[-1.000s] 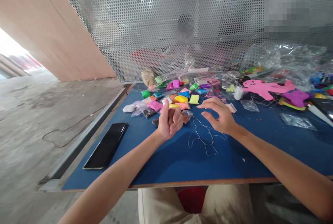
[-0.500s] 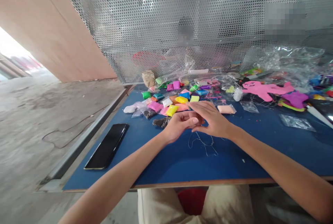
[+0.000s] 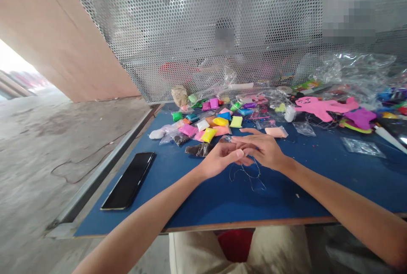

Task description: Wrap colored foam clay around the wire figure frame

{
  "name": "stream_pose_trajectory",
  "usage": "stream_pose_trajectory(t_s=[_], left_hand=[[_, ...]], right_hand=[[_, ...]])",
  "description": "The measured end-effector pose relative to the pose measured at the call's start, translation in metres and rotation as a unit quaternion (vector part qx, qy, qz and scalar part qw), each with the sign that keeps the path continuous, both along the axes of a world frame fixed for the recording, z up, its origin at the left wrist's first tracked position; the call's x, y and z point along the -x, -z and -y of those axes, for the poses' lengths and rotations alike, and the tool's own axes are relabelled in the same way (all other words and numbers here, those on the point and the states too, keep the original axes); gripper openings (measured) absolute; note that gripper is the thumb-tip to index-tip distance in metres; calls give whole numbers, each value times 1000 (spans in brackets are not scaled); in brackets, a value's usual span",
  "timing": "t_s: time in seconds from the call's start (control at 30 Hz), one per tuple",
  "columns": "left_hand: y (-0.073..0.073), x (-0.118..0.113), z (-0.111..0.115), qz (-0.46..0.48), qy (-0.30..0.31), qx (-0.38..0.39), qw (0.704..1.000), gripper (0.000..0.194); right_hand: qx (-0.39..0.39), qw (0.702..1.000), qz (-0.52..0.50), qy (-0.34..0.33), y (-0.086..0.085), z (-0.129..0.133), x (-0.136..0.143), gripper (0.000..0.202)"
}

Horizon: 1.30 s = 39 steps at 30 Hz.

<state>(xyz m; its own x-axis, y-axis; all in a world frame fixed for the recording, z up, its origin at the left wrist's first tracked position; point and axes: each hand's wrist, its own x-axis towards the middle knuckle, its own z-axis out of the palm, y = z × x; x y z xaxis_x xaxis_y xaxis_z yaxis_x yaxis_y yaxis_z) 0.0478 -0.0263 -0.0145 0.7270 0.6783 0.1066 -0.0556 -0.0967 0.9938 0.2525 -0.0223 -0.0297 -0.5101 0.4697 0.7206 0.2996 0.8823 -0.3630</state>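
Observation:
Over the middle of the blue table, my left hand [image 3: 219, 160] and my right hand [image 3: 266, 150] meet at the fingers. The left one is half curled, palm up, with its thumb lying across the right fingertips. My right hand bends over it from the other side, one finger sticking out forward. Whatever sits between the fingers is hidden. A thin, loosely looped wire or thread [image 3: 259, 176] lies just beneath them. Close to the left hand's far side is a dark packet in clear wrap [image 3: 197, 150].
Several coloured clay-like packets [image 3: 209, 135] lie beyond my hands. A phone [image 3: 129, 180] rests at the left. Further right are a pink figure cutout [image 3: 321, 107], a purple piece [image 3: 360, 119], a flat clear bag [image 3: 363, 147] and crumpled plastic [image 3: 352, 70]. A perforated metal panel [image 3: 190, 23] stands behind.
My right fingers have slid lower across the left hand, and one finger now lifts away forward. The hands stay together; the view has shifted slightly.

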Motion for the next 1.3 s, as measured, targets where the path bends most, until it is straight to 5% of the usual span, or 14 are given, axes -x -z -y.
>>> stream_pose_trajectory(t_s=[0.13, 0.3, 0.47, 0.57, 0.73, 0.9, 1.1, 1.3], left_hand=[[9, -2, -4, -27, -38, -1, 999, 47], [11, -2, -6, -57, -135, -80, 986, 38], [2, 0, -5, -72, -126, -75, 986, 38], [0, 4, -6, -109, -102, -101, 984, 42], [3, 8, -6, -138, -86, -207, 965, 51], [7, 6, -4, -143, -53, -193, 969, 60], [-1, 10, -6, -227, -177, -259, 922, 74], [-8, 6, -5, -109, -82, -144, 980, 60]], right_hand=[[55, 998, 5, -4, 4, -5, 0, 35], [123, 988, 62, -63, -4, 0, 1, 63], [154, 986, 25, -60, -2, 5, 4, 79], [108, 994, 11, -11, -2, 3, 3, 90], [-73, 988, 138, 5, -7, -2, -8, 68], [-139, 973, 181, 33, -5, -2, -14, 80], [-203, 961, 180, 47, -2, 3, -8, 64], [-214, 962, 166, 40, 2, 6, 6, 47]])
